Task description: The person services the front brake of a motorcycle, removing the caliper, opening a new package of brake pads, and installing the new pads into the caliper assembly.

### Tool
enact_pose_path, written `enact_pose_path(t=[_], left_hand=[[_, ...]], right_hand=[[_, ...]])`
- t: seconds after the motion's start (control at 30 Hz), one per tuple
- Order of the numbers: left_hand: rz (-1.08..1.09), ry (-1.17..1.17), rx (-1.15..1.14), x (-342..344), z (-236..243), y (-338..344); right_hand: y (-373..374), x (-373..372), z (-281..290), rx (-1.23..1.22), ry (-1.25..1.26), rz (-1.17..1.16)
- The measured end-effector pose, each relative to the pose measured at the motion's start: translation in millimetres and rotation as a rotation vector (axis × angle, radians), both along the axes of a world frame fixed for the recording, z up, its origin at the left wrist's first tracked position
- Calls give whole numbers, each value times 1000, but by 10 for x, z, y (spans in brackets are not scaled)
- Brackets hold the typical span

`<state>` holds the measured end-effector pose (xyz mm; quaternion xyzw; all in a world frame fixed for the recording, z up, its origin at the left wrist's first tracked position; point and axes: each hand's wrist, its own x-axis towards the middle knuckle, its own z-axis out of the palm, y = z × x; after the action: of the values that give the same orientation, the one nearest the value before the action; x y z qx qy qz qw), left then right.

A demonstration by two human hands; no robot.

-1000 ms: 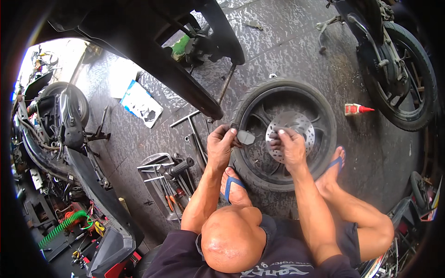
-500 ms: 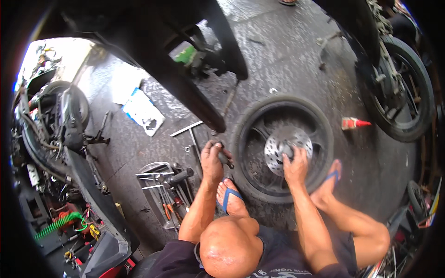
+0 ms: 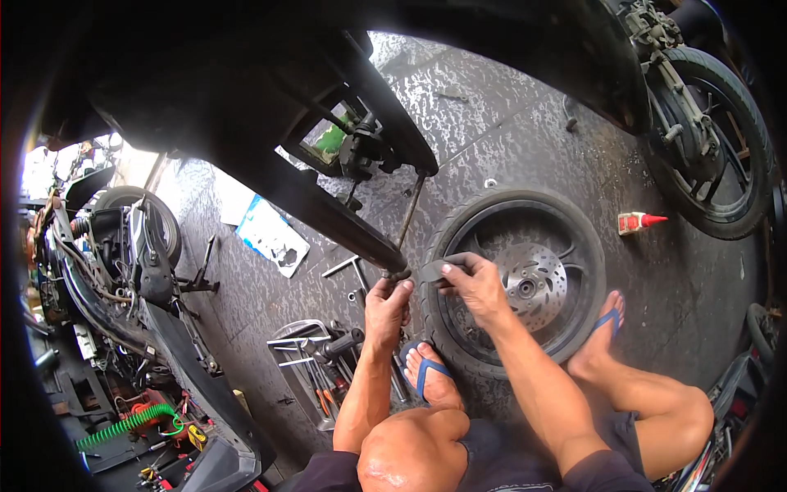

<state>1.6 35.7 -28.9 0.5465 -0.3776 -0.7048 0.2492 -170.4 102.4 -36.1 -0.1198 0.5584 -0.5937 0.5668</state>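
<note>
My left hand [image 3: 387, 313] is closed at the lower end of the near fork leg [image 3: 361, 234]; what its fingertips grip there is mostly hidden. A thin rod [image 3: 412, 209] spans from the far fork leg [image 3: 398, 123] toward the near one. My right hand [image 3: 478, 293] pinches a dark grey round part [image 3: 433, 273] just right of the fork end. Below that hand, a motorcycle wheel [image 3: 592, 275] lies flat on the floor, its drilled brake disc [image 3: 551, 283] facing up with the hub centre exposed.
Left of my foot sits a metal tool tray [image 3: 287, 385] with several tools, beside a T-handle wrench [image 3: 358, 275]. A red-capped bottle [image 3: 639, 222] stands beyond the wheel. Motorcycles [image 3: 152, 254] flank both sides. A blue-and-white package [image 3: 270, 234] lies on the floor.
My right hand has left the wheel's hub and moved left toward the fork end with the grey round part. My left hand, which held a dark cylindrical part, is now against the fork's lower end.
</note>
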Motion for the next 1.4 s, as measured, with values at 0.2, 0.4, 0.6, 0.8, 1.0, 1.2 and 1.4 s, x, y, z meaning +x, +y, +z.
enact_pose_path(t=[0.2,0.4,0.6,0.8,1.0,1.2,1.4], left_hand=[[95,35,-155,-51,-22,-251],[92,-32,-262,-20,72,-498],[276,-98,-447,98,-38,-574],[272,-275,-793,180,119,-666],[141,-381,-869,-51,622,-1002],[45,-436,-1139,-297,484,-1407],[69,-463,-1162,-500,423,-1494]], right_hand=[[-157,188,-72,-37,50,38],[-372,151,-127,-13,218,144],[-815,404,-226,-191,-92,-288],[-1384,615,-318,-349,-245,-478],[-1531,677,-291,-496,-262,-590],[-1621,703,-327,-506,-253,-635],[-1708,725,-179,-457,-276,-638]])
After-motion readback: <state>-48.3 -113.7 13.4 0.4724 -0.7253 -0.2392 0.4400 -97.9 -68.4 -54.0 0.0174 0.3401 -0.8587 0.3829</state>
